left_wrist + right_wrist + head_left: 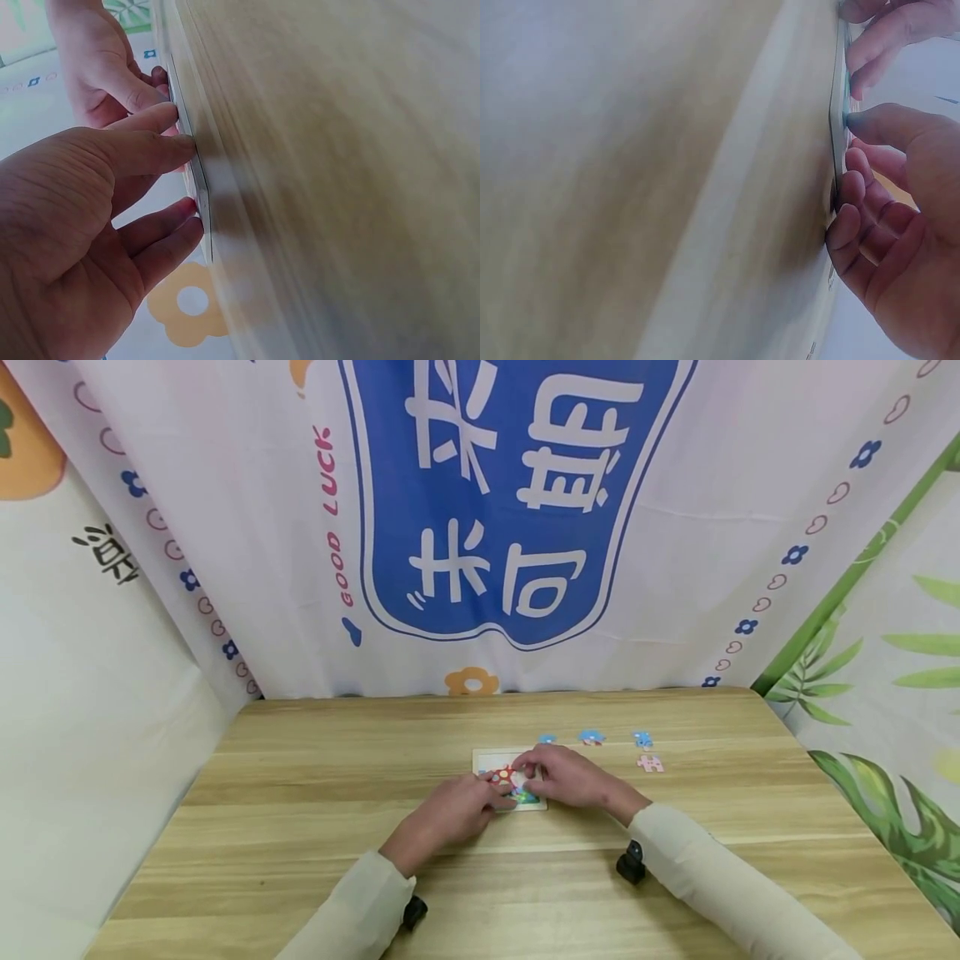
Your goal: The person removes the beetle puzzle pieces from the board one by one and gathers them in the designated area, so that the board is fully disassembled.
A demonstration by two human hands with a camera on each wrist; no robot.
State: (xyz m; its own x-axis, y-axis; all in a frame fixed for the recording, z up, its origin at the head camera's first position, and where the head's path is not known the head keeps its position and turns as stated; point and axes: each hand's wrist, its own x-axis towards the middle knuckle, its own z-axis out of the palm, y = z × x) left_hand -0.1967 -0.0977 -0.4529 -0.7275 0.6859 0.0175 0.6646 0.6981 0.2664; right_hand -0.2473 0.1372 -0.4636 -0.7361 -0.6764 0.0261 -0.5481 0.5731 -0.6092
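A small jigsaw puzzle board (487, 752) with a pale frame lies flat on the table, a red, white and green picture (504, 774) partly filled in it. From the near left, my left hand (459, 806) reaches over the board, its fairly straight fingers resting on the pieces and frame edge. My right hand (567, 775) comes in from the right, with thumb and index finger pinching at a puzzle piece in the picture. In the right wrist view, the other fingers of that hand (844, 225) curl beside the board's edge. Both hands hide part of the picture.
Beyond my right hand lie loose pieces: a small blue one (548, 739), a blue and red one (592, 737), a blue one (642, 740) and a pink one (650, 763). The wooden table (315, 760) ends at a printed curtain (300, 610) behind.
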